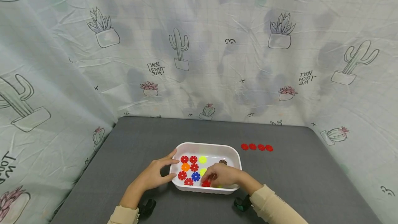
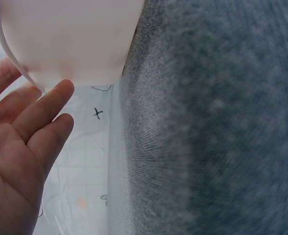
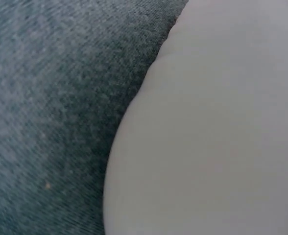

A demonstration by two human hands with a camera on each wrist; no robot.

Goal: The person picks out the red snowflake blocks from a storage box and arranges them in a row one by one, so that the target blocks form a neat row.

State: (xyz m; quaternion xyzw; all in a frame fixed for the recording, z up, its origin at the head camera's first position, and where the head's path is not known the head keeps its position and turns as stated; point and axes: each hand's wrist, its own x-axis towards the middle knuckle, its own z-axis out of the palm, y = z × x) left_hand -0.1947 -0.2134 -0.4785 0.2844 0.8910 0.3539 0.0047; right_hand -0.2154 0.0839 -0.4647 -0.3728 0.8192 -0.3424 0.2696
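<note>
A white plastic tray [image 1: 214, 190] holds several notched snowflake discs in red, orange, blue, yellow and brown. My left hand [image 1: 152, 175] touches its left end, fingers spread and nearly straight. In the left wrist view, the left hand's fingers [image 2: 43, 110] lie along the tray's pale wall [image 2: 80, 39]. Inside the tray, my right hand [image 1: 225, 175] reaches down with bent fingers and pinches a red snowflake disc [image 1: 206, 183] near the front wall. That hand covers part of the tray's right side. Only the tray's outer wall [image 3: 207, 137] and the cloth show in the right wrist view.
Several red snowflake discs [image 1: 261, 147] lie in a row on the dark grey table [image 1: 295, 179], beyond the tray's right end. A pale curtain [image 1: 199, 58] printed with cacti stands behind the table and along both sides. Both wrists wear dark devices.
</note>
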